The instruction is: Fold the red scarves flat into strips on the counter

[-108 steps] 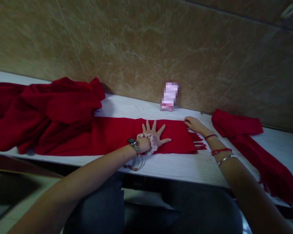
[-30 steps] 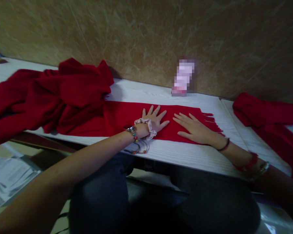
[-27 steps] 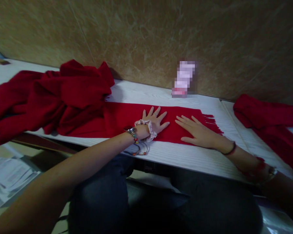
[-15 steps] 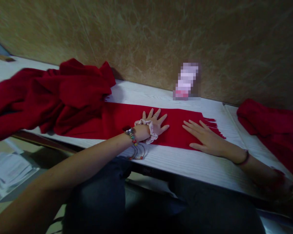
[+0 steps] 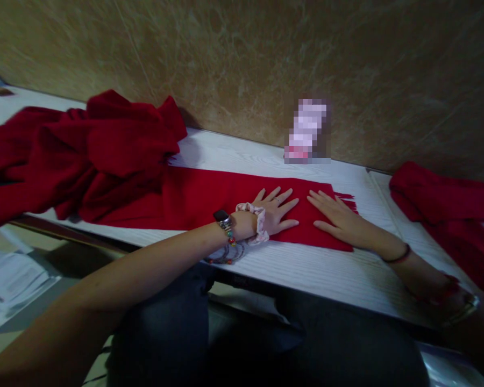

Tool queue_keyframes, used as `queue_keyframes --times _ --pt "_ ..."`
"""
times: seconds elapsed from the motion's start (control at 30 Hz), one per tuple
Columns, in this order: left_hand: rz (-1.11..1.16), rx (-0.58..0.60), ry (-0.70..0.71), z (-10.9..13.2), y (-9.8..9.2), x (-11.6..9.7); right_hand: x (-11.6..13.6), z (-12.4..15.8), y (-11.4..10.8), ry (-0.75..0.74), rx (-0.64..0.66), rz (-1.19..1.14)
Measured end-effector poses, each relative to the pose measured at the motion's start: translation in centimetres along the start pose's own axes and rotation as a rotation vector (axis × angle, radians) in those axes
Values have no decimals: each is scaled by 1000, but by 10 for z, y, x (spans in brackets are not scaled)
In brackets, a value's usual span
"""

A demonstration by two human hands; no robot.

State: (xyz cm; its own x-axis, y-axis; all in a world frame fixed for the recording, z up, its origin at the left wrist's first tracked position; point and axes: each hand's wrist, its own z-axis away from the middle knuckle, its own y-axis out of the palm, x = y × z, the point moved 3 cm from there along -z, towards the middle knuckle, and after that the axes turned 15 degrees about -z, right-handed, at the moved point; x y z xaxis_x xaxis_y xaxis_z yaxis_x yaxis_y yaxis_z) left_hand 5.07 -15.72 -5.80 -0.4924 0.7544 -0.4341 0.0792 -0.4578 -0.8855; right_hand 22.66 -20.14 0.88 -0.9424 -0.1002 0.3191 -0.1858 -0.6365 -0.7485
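A red fringed scarf (image 5: 210,196) lies flat along the white wood-grain table, its tassels pointing right. My left hand (image 5: 278,210) rests palm down on it, fingers spread, with a scrunchie, a watch and beads at the wrist. To its right, my right hand (image 5: 334,217) also lies flat on the scarf, close to the fringed end and partly covering the fringe. Neither hand grips anything. At the left, the flat part runs up to a large crumpled heap of red cloth (image 5: 116,140); where one ends and the other begins I cannot tell.
A blurred-out pinkish upright object (image 5: 306,131) leans by the marbled wall (image 5: 226,64). More red cloth (image 5: 439,196) lies at the right, past a seam in the white table (image 5: 242,148). Below left is a grey container (image 5: 16,290) with white papers or packets.
My left hand has slid right along the scarf, nearer to my right hand. My right hand has shifted slightly and now covers more of the fringe. The view has moved a little.
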Motion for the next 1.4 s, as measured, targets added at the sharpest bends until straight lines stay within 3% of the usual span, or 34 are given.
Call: queue_keyframes --times 0.17,0.27,0.43,0.57,0.77,0.9,1.03,1.17,1.4 --pt "3 15 -2 2 -2 2 -6 -1 -7 48 -141 9" --pt "20 9 -28 -3 -8 4 -15 -2 -3 92 -106 18" --pt "42 -109 -100 -23 -12 3 -21 -3 3 104 -44 8" --pt "30 -54 -88 -33 -4 1 -18 -3 -2 145 -46 3" --pt "-3 -84 -87 -31 0 1 -16 -12 -17 157 -216 53" --pt "19 -110 -123 -30 1 4 -20 -34 -13 142 -145 57" --pt "36 -47 -160 -31 0 8 -26 -49 -4 191 -82 -7" --pt "44 32 -172 -31 -2 10 -30 -48 -3 234 -92 -16" --pt "45 -3 -165 -30 0 9 -46 -42 -4 312 -143 10"
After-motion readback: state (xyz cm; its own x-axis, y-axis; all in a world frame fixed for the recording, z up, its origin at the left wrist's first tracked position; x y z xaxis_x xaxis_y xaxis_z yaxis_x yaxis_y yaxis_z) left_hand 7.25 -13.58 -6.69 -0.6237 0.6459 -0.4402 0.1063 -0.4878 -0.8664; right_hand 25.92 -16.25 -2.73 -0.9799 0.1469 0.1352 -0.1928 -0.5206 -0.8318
